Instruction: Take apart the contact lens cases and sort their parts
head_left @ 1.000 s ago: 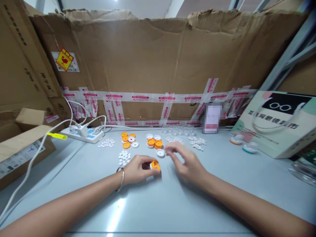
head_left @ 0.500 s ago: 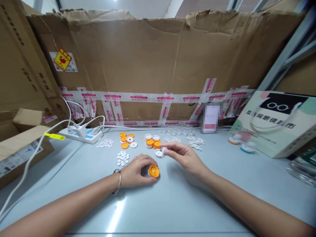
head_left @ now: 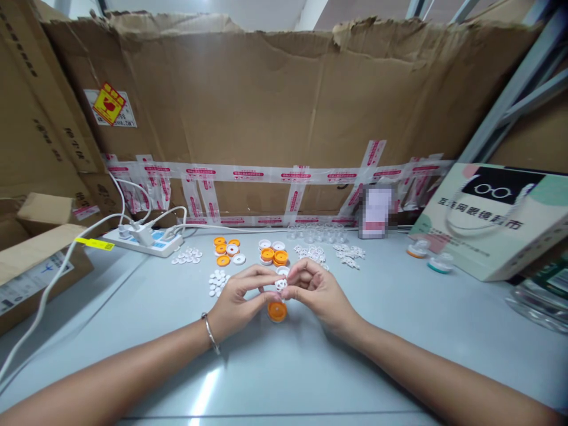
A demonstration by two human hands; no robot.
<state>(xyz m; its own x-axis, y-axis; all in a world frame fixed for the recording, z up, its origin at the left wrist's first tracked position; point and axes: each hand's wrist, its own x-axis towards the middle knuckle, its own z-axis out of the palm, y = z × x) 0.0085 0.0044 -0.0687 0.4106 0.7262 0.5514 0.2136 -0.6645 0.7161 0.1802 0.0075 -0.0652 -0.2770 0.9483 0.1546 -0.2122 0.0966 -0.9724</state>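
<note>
Between the fingertips of my left hand (head_left: pixel 242 297) and my right hand (head_left: pixel 320 294) is a small white openwork piece (head_left: pixel 281 286), gripped from both sides. Just below it on the table sits an orange round part (head_left: pixel 277 311) with a white rim, touched by neither hand as far as I can see. Partly hidden behind my fingers lies a white ring (head_left: pixel 282 271). Farther back are stacked orange and white round parts (head_left: pixel 280 257), and left of them another such group (head_left: pixel 222 249). Small white discs (head_left: pixel 217 283) lie beside my left hand.
White openwork pieces (head_left: pixel 350 254) and clear cups (head_left: pixel 317 232) stand toward the back. A power strip (head_left: pixel 148 241) and an open carton (head_left: pixel 44 266) are left; a phone (head_left: pixel 376 212), a paper bag (head_left: pixel 492 219) and two capped clear parts (head_left: pixel 441 262) are right.
My left hand has let go of the orange part and moved up to the white piece. My right hand has brought that piece left and down, above the orange part.
</note>
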